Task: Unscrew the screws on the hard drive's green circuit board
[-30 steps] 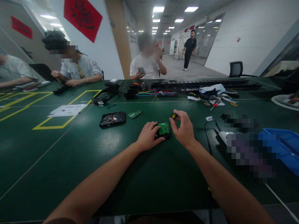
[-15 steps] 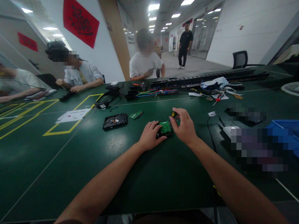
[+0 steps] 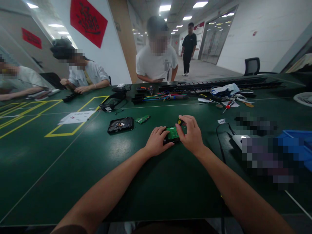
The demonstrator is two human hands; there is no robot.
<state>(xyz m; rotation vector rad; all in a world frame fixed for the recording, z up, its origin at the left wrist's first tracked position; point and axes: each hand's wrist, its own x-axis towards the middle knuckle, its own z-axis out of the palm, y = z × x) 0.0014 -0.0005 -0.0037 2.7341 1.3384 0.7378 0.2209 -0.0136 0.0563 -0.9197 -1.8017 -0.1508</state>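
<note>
A hard drive [image 3: 173, 133] lies on the green table with its green circuit board facing up. My left hand [image 3: 156, 141] grips its left side, fingers on the far edge and thumb along the near edge. Over the drive's right end, my right hand [image 3: 191, 134] pinches the black-and-yellow handle of a screwdriver [image 3: 180, 122]; the shaft and tip are hidden. To the left sit a second hard drive [image 3: 120, 125] and a loose green circuit board [image 3: 143, 119], both apart from my hands.
Cables and tools [image 3: 168, 97] lie along the far side, beside a red-handled screwdriver [image 3: 228, 105]. A black cable [image 3: 220, 143] and a blue bin [image 3: 296, 146] are on the right. A white paper [image 3: 76, 117] lies left. Several people are around, one opposite [image 3: 157, 63].
My right hand has shifted slightly down and left with the screwdriver, closer over the drive. My left hand stays on the drive. The person opposite has risen and leans nearer the table.
</note>
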